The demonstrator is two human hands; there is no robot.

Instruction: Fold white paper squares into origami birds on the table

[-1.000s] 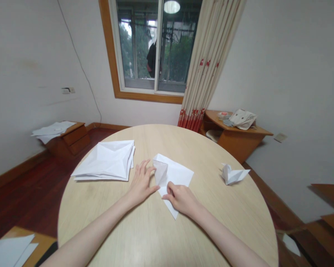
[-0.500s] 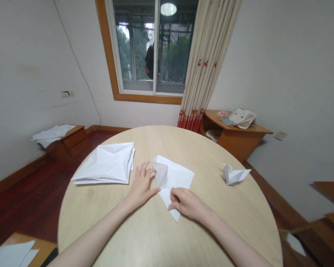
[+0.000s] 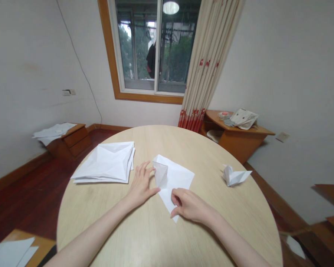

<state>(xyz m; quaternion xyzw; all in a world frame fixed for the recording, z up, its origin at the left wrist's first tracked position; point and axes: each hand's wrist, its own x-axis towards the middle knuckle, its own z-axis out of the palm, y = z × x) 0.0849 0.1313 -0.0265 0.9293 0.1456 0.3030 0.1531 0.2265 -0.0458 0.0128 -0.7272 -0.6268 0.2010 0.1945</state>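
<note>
A partly folded sheet of white paper [image 3: 179,173] lies flat at the middle of the round table, its narrow point toward me. A small flap is folded over on its left side. My left hand [image 3: 141,185] rests along that side, fingers spread, with thumb and fingertips touching the paper's edge. Curled over the lower right part of the sheet is my right hand [image 3: 190,204], its thumb down by the point. The tips of its curled fingers are partly hidden.
On the table's left lies a stack of creased white papers [image 3: 107,163]. A folded paper figure [image 3: 235,176] stands at the right. Beyond the round table [image 3: 167,137] are a wooden cabinet [image 3: 233,142] and a low drawer unit [image 3: 77,137]. More white sheets [image 3: 9,252] lie at the lower left.
My right thumb has slid slightly toward the paper's near point, widening the gap to the curled fingers. My left hand and the paper stay almost where they were. The view has shifted a little.
</note>
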